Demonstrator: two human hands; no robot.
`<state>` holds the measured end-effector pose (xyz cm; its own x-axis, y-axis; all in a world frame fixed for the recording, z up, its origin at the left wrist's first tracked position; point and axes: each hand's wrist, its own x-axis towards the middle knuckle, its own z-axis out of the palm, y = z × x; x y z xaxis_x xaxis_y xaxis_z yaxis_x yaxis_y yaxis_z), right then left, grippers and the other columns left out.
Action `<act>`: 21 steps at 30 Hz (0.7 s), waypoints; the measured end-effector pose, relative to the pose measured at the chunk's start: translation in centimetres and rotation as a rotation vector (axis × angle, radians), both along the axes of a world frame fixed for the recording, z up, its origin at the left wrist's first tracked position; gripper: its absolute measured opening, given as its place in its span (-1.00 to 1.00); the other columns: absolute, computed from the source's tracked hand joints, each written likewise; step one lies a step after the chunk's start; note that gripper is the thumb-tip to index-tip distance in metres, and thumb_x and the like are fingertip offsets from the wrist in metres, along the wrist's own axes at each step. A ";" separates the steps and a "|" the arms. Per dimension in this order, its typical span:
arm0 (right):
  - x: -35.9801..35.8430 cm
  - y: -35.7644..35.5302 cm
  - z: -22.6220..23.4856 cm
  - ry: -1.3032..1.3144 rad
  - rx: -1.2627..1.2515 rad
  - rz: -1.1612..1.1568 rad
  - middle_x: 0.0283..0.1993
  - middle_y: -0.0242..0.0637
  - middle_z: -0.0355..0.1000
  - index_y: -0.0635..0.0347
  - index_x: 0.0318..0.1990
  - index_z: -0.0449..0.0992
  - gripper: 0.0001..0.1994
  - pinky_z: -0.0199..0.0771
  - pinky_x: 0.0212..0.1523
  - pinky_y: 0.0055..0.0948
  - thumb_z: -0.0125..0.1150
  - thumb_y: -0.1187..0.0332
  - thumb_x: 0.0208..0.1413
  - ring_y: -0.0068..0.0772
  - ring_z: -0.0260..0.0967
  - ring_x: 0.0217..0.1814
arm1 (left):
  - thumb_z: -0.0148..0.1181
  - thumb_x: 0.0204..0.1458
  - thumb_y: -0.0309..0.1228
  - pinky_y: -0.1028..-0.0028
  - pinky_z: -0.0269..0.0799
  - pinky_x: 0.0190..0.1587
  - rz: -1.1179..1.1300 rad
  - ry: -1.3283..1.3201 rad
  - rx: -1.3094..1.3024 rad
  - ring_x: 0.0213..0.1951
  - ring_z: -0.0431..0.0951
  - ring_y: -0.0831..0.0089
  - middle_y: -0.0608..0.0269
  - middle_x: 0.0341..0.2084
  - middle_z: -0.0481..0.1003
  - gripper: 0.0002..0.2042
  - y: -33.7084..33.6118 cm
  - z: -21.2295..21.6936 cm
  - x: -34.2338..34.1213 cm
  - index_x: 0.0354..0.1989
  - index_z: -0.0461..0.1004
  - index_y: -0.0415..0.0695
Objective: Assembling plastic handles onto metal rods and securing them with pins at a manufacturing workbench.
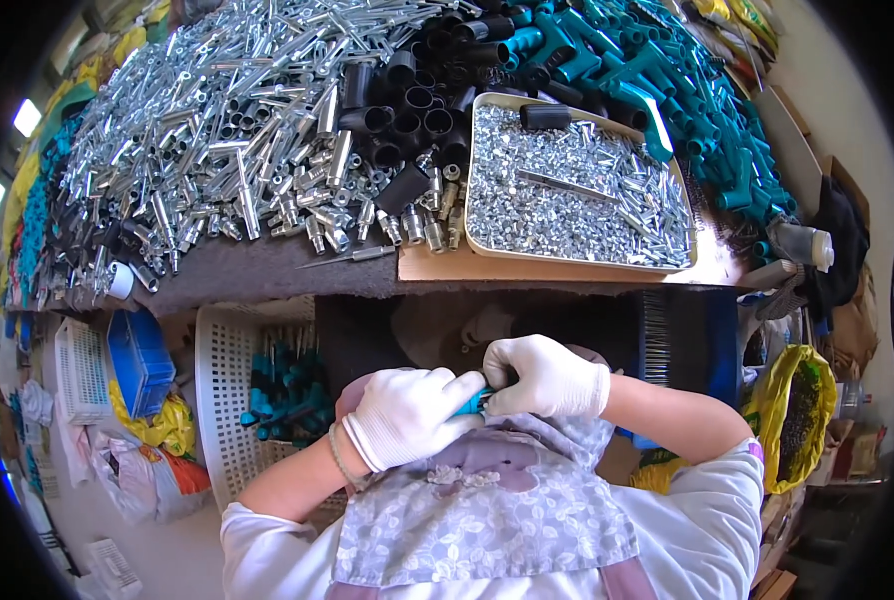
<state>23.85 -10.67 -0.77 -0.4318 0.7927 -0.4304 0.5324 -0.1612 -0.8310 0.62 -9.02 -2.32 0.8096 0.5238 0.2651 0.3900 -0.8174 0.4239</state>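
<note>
My left hand (pixel 414 415), in a white knit glove, is closed around a teal plastic piece (pixel 474 402), most of which the fingers hide. Close against it on the right, my gloved right hand (pixel 547 378) has its thumb and fingers pinched together at the end of that piece. Whatever small part sits in this pinch is covered by the glove. Both hands are over my lap, in front of the patterned apron (pixel 487 520) and below the table's front edge.
Metal tubes and fittings (pixel 237 130) heap the table, beside black sleeves (pixel 407 110) and teal pistol-shaped bodies (pixel 657 80). A tray (pixel 470 200) holds small metal parts. A screwdriver-like tool (pixel 357 256) lies near the edge. Below are a white basket (pixel 217 400) and a yellow sack (pixel 772 420).
</note>
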 end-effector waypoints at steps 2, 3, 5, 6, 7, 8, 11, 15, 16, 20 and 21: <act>0.1 -0.4 0.0 0.019 0.034 -0.038 -0.49 -0.29 0.43 0.26 -0.39 0.48 -0.69 0.39 -0.34 -0.39 0.52 0.31 -0.14 -0.48 0.35 -0.41 | 0.41 -0.09 -0.15 0.31 0.43 -0.52 -0.006 0.016 0.006 -0.52 0.56 0.30 0.30 -0.55 0.46 -0.63 0.1 0.3 0.2 -0.13 0.51 0.00; 0.1 -0.5 -0.1 0.043 0.079 -0.042 -0.49 -0.21 0.45 0.27 -0.38 0.49 -0.70 0.42 -0.33 -0.33 0.50 0.30 -0.14 -0.35 0.41 -0.42 | 0.38 -0.05 -0.14 0.33 0.45 -0.52 -0.010 0.024 0.007 -0.53 0.56 0.31 0.30 -0.55 0.44 -0.63 0.2 0.4 0.2 -0.10 0.50 0.00; 0.2 -0.6 0.0 0.068 0.124 -0.049 -0.49 -0.12 0.46 0.27 -0.37 0.50 -0.70 0.45 -0.32 -0.27 0.47 0.28 -0.14 -0.22 0.46 -0.42 | 0.35 0.00 -0.13 0.35 0.47 -0.52 -0.016 0.032 0.008 -0.54 0.56 0.33 0.30 -0.55 0.42 -0.64 0.3 0.4 0.1 -0.08 0.50 0.00; 0.2 -0.6 0.4 0.062 0.135 -0.038 -0.49 -0.11 0.46 0.27 -0.37 0.49 -0.70 0.44 -0.33 -0.27 0.47 0.29 -0.12 -0.23 0.46 -0.43 | 0.34 0.01 -0.12 0.35 0.47 -0.52 -0.019 0.020 0.007 -0.54 0.56 0.34 0.30 -0.54 0.42 -0.64 0.3 0.3 0.1 -0.08 0.50 0.00; 0.2 -0.6 0.6 0.058 0.147 -0.025 -0.49 -0.10 0.46 0.27 -0.38 0.48 -0.71 0.44 -0.34 -0.26 0.48 0.29 -0.10 -0.23 0.46 -0.43 | 0.33 0.02 -0.12 0.35 0.47 -0.52 -0.020 0.009 0.006 -0.53 0.57 0.34 0.30 -0.54 0.43 -0.64 0.3 0.3 0.1 -0.07 0.50 0.00; 0.1 -0.7 0.6 0.061 0.147 -0.026 -0.49 -0.10 0.46 0.27 -0.38 0.48 -0.71 0.44 -0.34 -0.26 0.48 0.29 -0.10 -0.23 0.46 -0.43 | 0.33 0.02 -0.12 0.35 0.47 -0.52 -0.020 0.011 0.006 -0.53 0.57 0.34 0.30 -0.54 0.43 -0.64 0.3 0.3 0.2 -0.07 0.50 0.00; -0.6 -1.0 0.9 -0.022 0.107 -0.148 -0.52 -0.12 0.44 0.26 -0.41 0.44 -0.71 0.43 -0.38 -0.28 0.48 0.31 -0.05 -0.31 0.43 -0.46 | 0.32 0.03 -0.11 0.34 0.47 -0.51 -0.026 0.013 0.012 -0.52 0.57 0.34 0.30 -0.53 0.44 -0.64 0.6 0.5 0.5 -0.07 0.50 0.00; -0.4 -1.5 -0.2 0.051 0.179 -0.198 -0.50 -0.11 0.45 0.25 -0.40 0.44 -0.71 0.44 -0.37 -0.27 0.48 0.31 -0.03 -0.26 0.44 -0.46 | 0.33 0.01 -0.16 0.32 0.48 -0.48 -0.020 0.061 -0.006 -0.49 0.58 0.31 0.28 -0.49 0.46 -0.66 0.5 1.1 0.5 -0.07 0.50 0.00; -0.2 -1.5 -0.2 0.008 0.216 -0.177 -0.48 -0.08 0.47 0.25 -0.38 0.44 -0.70 0.46 -0.34 -0.24 0.49 0.29 -0.04 -0.19 0.47 -0.43 | 0.33 0.00 -0.20 0.30 0.49 -0.43 -0.027 0.100 -0.004 -0.43 0.58 0.30 0.27 -0.45 0.47 -0.66 0.7 1.3 0.4 -0.07 0.50 0.00; 0.6 -1.3 1.9 0.004 0.339 0.009 -0.36 -0.04 0.52 0.19 -0.23 0.52 -0.68 0.53 -0.19 -0.16 0.47 0.20 -0.01 0.06 0.54 -0.26 | 0.32 -0.06 -0.31 0.27 0.48 -0.27 -0.066 0.040 0.008 -0.25 0.55 0.21 0.21 -0.31 0.50 -0.65 1.5 1.0 0.2 -0.06 0.50 -0.03; 1.4 -0.8 2.8 0.037 0.451 0.001 -0.32 -0.08 0.54 0.17 -0.18 0.57 -0.71 0.54 -0.16 -0.17 0.42 0.21 0.03 0.05 0.54 -0.24 | 0.32 -0.06 -0.31 0.28 0.47 -0.26 -0.052 -0.053 0.048 -0.24 0.54 0.20 0.20 -0.29 0.51 -0.65 1.7 0.8 0.1 -0.06 0.51 -0.04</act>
